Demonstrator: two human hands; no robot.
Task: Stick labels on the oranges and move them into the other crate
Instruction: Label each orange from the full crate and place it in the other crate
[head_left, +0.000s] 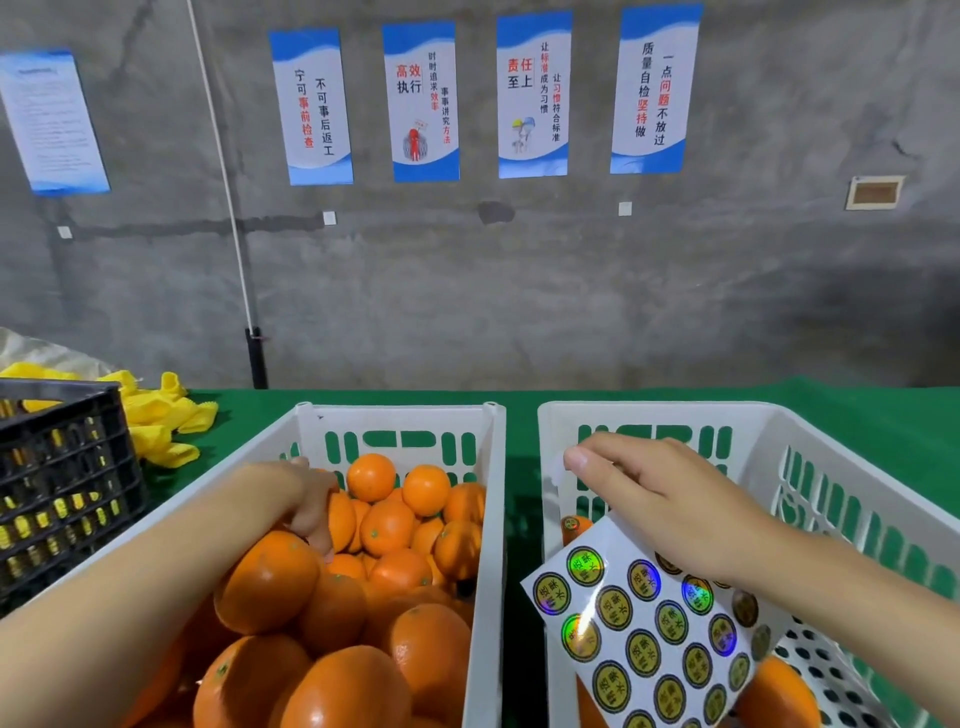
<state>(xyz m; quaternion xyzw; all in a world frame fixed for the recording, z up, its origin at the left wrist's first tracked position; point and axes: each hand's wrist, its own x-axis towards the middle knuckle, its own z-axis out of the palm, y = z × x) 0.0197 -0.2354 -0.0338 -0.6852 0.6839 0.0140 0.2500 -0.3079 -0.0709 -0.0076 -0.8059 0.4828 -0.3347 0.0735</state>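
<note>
The left white crate (491, 545) is piled with several oranges (387, 525). My left hand (311, 501) reaches into it, fingers curled over one orange (342, 519) near the far left side. The right white crate (550, 441) holds a labelled orange (575, 525) and another orange (779, 693), both partly hidden. Above that crate, my right hand (670, 499) holds a sheet of round gold-green labels (644, 623) under its palm. Its index finger points left, and a small pale scrap (558, 462) sits at the fingertip.
Both crates stand side by side on a green tabletop (857, 402). A black crate (62, 493) stands at the left, with yellow foam nets (166, 421) beside and behind it. A grey concrete wall with posters rises behind the table.
</note>
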